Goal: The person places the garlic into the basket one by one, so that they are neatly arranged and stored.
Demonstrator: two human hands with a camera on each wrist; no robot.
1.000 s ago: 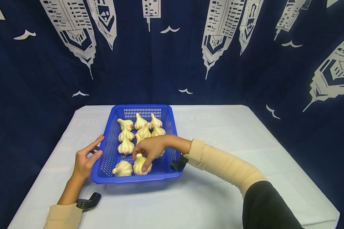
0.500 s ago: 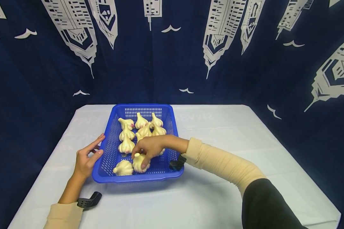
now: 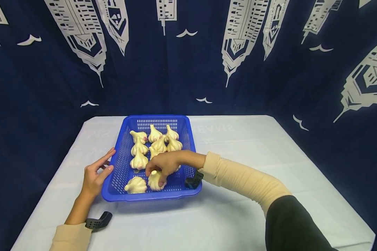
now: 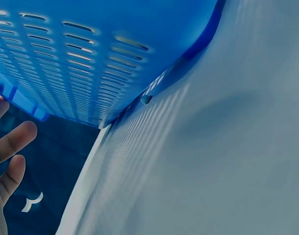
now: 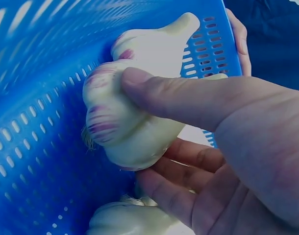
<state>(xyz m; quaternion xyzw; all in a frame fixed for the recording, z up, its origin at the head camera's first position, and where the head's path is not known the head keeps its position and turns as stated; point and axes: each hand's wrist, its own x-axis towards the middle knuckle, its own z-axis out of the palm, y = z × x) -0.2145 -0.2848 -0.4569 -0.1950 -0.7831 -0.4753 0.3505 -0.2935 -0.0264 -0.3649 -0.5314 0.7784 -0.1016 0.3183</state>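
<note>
My right hand reaches into the blue plastic basket and grips a garlic bulb near the front wall. In the right wrist view, the thumb lies across the top of that garlic bulb, with fingers beneath it. Another garlic bulb lies just left of it. Several more garlic bulbs stand in the basket's middle and back; the right hand partly hides some. My left hand touches the basket's left rim with extended thumb and forefinger. The left wrist view shows its loosely spread fingers by the rim.
The basket sits on a white-covered table, left of its centre. A dark blue curtain with white building prints hangs behind and at the sides. Black wrist cameras are worn at both wrists.
The gripped garlic bulb shifts and tilts slightly in the right hand, staying near the basket's front wall. The left hand keeps its place at the rim.
</note>
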